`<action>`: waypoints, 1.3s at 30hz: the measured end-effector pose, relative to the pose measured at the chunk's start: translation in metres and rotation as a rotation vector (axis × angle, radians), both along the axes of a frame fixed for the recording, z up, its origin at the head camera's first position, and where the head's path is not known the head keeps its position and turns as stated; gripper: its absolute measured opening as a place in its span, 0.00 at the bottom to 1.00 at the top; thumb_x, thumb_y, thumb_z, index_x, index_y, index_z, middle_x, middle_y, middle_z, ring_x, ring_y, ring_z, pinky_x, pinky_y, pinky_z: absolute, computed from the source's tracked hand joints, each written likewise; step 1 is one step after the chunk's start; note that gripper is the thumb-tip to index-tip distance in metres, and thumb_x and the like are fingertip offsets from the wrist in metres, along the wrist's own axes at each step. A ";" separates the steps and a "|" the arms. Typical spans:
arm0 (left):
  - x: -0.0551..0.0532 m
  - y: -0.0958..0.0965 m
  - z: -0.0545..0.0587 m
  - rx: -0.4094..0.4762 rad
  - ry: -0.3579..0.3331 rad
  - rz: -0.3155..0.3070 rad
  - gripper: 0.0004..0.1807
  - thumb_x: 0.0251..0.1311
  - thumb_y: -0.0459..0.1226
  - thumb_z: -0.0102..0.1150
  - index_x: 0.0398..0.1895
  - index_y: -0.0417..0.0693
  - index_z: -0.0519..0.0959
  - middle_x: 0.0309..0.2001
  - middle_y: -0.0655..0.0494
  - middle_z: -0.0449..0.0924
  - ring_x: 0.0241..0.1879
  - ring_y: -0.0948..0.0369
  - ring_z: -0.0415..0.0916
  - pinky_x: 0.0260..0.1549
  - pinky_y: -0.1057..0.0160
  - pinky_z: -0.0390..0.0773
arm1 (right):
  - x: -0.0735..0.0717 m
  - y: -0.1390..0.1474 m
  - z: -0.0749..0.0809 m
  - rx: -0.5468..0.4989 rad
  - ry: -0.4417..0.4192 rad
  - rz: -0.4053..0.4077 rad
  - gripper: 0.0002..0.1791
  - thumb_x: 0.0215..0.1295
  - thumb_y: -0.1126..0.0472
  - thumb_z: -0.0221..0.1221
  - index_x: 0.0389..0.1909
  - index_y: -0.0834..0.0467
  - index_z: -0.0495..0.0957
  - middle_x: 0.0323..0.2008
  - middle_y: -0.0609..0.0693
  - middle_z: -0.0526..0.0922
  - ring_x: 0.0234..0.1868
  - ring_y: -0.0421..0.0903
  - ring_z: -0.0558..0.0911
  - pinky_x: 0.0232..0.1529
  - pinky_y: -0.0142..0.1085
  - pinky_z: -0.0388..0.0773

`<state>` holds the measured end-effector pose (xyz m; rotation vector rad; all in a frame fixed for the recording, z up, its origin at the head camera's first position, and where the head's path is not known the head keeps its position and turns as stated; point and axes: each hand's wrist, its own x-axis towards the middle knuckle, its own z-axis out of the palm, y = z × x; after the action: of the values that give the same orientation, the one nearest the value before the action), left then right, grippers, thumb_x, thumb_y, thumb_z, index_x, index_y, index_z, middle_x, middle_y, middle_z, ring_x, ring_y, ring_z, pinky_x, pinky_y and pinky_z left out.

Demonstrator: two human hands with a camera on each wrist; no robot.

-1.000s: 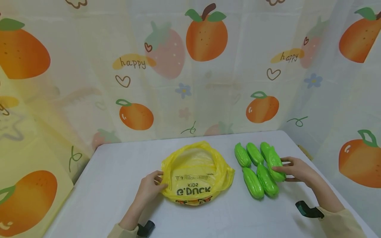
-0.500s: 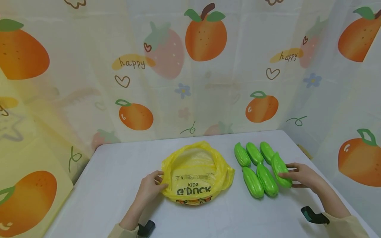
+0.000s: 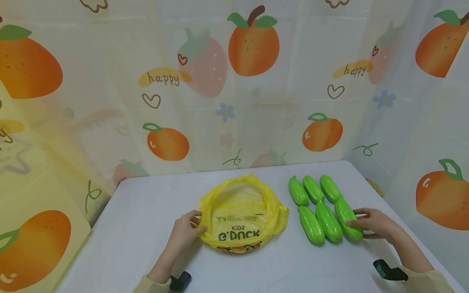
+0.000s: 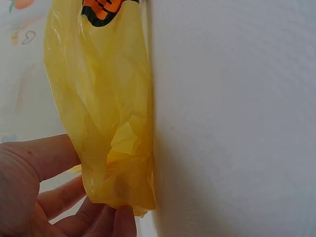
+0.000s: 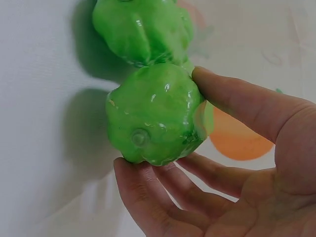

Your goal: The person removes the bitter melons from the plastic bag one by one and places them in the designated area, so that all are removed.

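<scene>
My left hand (image 3: 187, 232) holds the left side of a yellow plastic bag (image 3: 238, 224), whose wide mouth gapes upward. The left wrist view has the thumb on one side of the bag (image 4: 103, 98) and the fingers at its lower edge. At the right of the table, my right hand (image 3: 377, 224) holds a shiny green bitter melon (image 3: 348, 219) between thumb and fingers. Seen end-on in the right wrist view, this bitter melon (image 5: 153, 113) has a small stem nub and lumpy ridges. Its far end meets another bitter melon (image 3: 329, 188).
Several similar bitter melons (image 3: 310, 224) lie in two rows between the bag and my right hand. All stand on a white-covered table (image 3: 146, 219). A fruit-printed curtain (image 3: 256, 101) hangs behind and along the sides.
My right hand has brought its bitter melon toward me and slightly right, off the one behind it, to the right end of the front row. The left hand and bag stay still.
</scene>
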<state>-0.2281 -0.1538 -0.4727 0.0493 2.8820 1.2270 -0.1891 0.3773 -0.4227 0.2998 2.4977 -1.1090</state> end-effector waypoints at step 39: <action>0.002 -0.001 0.001 0.002 0.001 0.004 0.25 0.48 0.37 0.71 0.51 0.45 0.78 0.34 0.54 0.77 0.32 0.59 0.72 0.27 0.65 0.73 | -0.001 0.006 -0.004 -0.025 -0.013 0.031 0.46 0.60 0.46 0.61 0.63 0.77 0.55 0.58 0.78 0.65 0.49 0.59 0.79 0.46 0.48 0.79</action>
<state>-0.2257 -0.1547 -0.4715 0.0435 2.8833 1.2302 -0.1897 0.3830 -0.4268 0.2599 2.4668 -1.1219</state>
